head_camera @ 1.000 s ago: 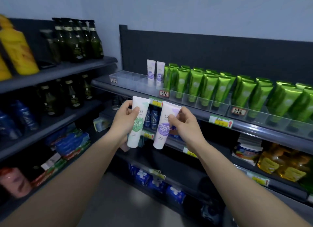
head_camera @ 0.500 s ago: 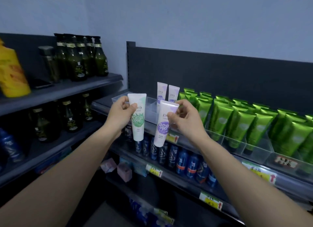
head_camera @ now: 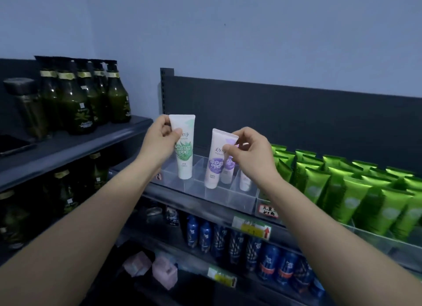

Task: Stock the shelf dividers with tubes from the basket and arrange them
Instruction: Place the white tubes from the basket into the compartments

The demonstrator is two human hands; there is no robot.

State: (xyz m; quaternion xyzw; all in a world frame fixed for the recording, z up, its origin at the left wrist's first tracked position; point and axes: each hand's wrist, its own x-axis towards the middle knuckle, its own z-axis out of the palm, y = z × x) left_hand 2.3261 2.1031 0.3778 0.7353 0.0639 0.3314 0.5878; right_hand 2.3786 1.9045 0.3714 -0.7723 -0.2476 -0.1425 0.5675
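My left hand [head_camera: 159,142] pinches the crimped top of a white tube with a green label [head_camera: 184,156], held upright over the clear shelf dividers [head_camera: 242,197]. My right hand [head_camera: 249,152] pinches the top of a white tube with a purple label [head_camera: 214,166], its cap low over a divider slot. Behind it, two more purple-label tubes [head_camera: 228,172] stand in the dividers, partly hidden by my right hand. The basket is out of view.
Rows of green tubes [head_camera: 347,189] fill the dividers to the right. Dark green bottles [head_camera: 80,100] stand on the left shelf. Blue cans [head_camera: 228,239] line the shelf below, with price tags [head_camera: 252,230] on the shelf edge. A dark back panel [head_camera: 296,118] rises behind.
Both hands have risen and moved forward with their tubes, from below the shelf edge to above the divider slots. The view has tilted upward.
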